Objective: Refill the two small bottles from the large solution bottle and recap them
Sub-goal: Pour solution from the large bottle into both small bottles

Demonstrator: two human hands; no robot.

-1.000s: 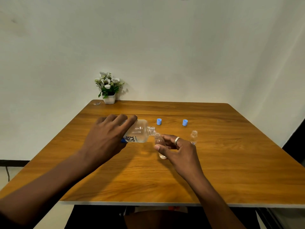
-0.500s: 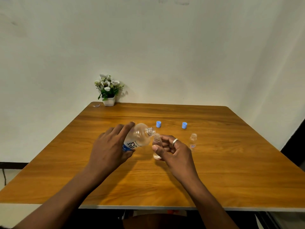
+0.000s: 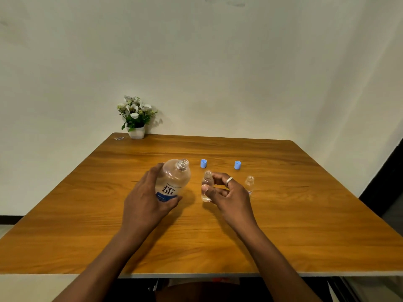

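Head camera looked down on the left hand (image 3: 146, 201), whose fingers and thumb were wrapped round the lower half of the large bottle (image 3: 172, 182). That bottle was uncapped and nearly upright, leaning a little, with its open mouth toward the far side of the table (image 3: 283, 225). Just beside it the right hand (image 3: 229, 197), with a ring (image 3: 229, 180) on one finger, pinched a small bottle (image 3: 207, 186) between thumb and curled fingers. This bottle stood upright with no cap, and a little clear liquid showed at its bottom. I could not tell whether its base touched the wood. A second small bottle (image 3: 249, 184), also open, stood on the table just to the right of that hand. Farther back lay a blue cap (image 3: 203, 163) and another blue cap (image 3: 237, 165), apart from each other. A white flower pot (image 3: 136, 118) sat at the far left corner against the wall (image 3: 239, 73).
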